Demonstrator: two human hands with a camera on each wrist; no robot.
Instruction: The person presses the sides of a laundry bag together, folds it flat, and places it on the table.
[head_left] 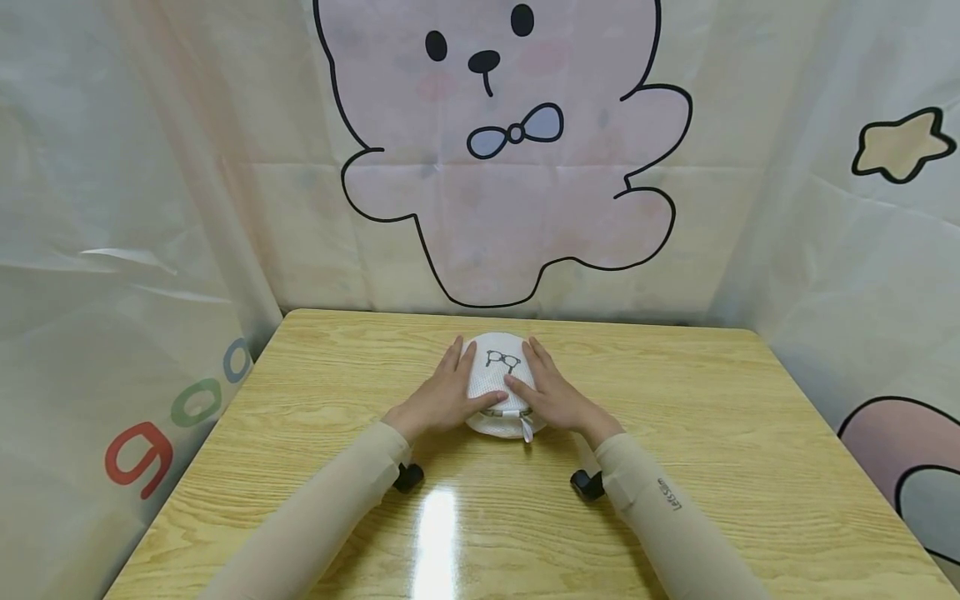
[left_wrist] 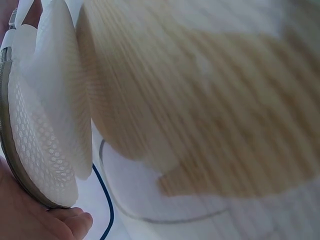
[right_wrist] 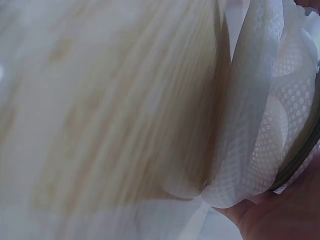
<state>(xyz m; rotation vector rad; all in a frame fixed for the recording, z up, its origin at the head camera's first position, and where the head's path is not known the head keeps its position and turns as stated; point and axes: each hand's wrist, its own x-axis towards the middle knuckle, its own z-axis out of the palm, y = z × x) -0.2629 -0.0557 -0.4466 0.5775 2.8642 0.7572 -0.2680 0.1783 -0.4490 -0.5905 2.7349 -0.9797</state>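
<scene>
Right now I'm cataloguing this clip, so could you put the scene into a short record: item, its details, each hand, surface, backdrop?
Item: white mesh pouch
Picture on top: drawing of glasses
Fastening: zipper on the side facing the person, with a pale tab
Left hand: left hand rests on the pouch's left side
Right hand: right hand rests on its right side
Surface: wood-grain table
Backdrop: curtain with a cartoon animal

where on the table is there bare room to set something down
The wood-grain table is bare left of the left grip, right of the right grip, and behind the zippered mesh pouch to the back edge. Crowded at the pouch, between both grips.
</scene>
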